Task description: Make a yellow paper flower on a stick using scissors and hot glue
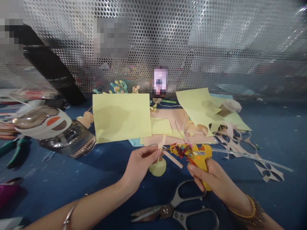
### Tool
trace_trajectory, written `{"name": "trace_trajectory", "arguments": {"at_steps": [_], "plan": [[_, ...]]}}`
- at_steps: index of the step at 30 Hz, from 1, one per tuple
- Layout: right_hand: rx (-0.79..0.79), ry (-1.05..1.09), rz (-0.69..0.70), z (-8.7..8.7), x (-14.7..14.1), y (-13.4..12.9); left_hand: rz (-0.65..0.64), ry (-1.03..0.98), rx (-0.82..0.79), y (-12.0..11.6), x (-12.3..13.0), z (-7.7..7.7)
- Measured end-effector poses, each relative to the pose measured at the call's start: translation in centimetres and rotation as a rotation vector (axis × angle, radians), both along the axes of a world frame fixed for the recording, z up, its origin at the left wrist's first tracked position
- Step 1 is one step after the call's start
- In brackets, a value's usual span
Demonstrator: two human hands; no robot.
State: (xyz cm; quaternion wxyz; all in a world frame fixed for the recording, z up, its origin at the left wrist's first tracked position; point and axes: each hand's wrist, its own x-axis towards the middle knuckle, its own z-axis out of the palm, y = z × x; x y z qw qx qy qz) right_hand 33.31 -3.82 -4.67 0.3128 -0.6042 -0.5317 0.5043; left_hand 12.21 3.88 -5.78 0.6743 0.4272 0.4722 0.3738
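Observation:
My right hand [206, 172] grips the handle of a yellow glue gun [200, 155], with a clear glue stick trailing out of its back to the right. Bits of coloured residue cover its front part. The gun's nozzle points left, right at the fingertips of my left hand [146, 159]. Between thumb and fingers, my left hand pinches a small pale paper piece [162, 143]. Just below those fingertips is a round yellow-green paper disc [157, 167], and a narrow pale strip [173, 159] slants down to the right under the nozzle.
Large scissors [168, 210] lie in front. Yellow sheets [122, 116] stand behind my hands, near a phone [160, 81]. A clear bottle [68, 137] and green-handled pliers [19, 150] are left. Cut paper scraps [240, 143] and a tape roll [231, 106] are right. Perforated metal rises behind.

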Motion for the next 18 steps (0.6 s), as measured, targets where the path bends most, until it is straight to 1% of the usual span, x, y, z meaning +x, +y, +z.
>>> {"name": "trace_trajectory", "arguments": {"at_steps": [5, 13, 18], "plan": [[-0.013, 0.001, 0.002, -0.18, 0.06, -0.11, 0.003, 0.002, 0.004, 0.02, 0.04, 0.03], [0.013, -0.048, -0.005, 0.33, -0.2, -0.03, 0.004, -0.002, 0.0, -0.09, 0.06, -0.02], [0.038, -0.109, 0.016, 0.65, -0.28, -0.03, 0.005, -0.011, 0.009, 0.0, 0.08, 0.06]]}}
